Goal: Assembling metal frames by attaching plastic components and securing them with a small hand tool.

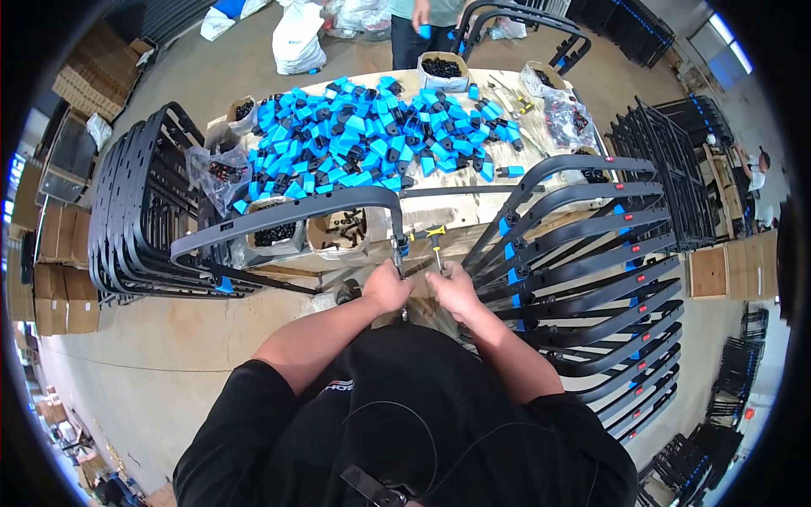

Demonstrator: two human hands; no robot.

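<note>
A black tubular frame (296, 215) curves over the front edge of the wooden table, and one end of it comes down just above my left hand (389, 287). That hand is closed around a slim metal-coloured thing with a bit of blue beside it; my fingers hide most of it, so I cannot make out its kind. My right hand (454, 290) grips the handle of a small yellow-and-black hammer (434, 234), its head upward, close to the frame's end. Both hands are near each other in front of my body.
Many blue-and-black plastic caps (346, 135) lie heaped on the table (473, 190). Boxes of black parts (338, 232) stand at its edges. Stacked black frames (608, 279) crowd my right, and more frames (139, 203) stand left. A person (422, 25) stands across the table.
</note>
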